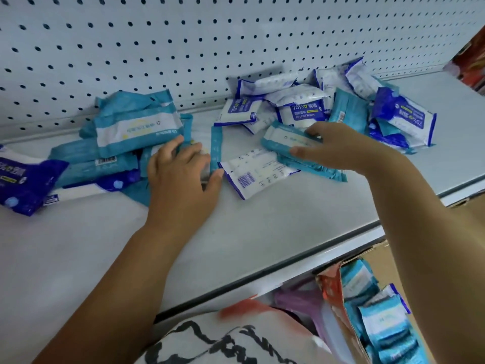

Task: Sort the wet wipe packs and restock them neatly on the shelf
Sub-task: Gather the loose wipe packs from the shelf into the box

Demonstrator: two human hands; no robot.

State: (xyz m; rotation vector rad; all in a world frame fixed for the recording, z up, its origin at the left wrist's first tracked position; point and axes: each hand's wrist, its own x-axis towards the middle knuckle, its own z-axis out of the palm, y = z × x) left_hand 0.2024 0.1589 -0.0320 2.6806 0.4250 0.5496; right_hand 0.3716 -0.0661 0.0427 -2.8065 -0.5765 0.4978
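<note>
Teal pack pinched in right hand; left hand curls round 2nd teal pack.

Past the fingers stands a pale pegboard back wall, dotted with even rows of small dark round holes, and it meets the shelf along a low ridge just behind them. The shelf is a flat, light grey board that runs under the fingers and out to both sides, ending in a paler front lip on the near side. Far to the right of the fingers, at the picture's edge, something red and orange shows, too blurred to tell; the light is soft, even and cool.
</note>
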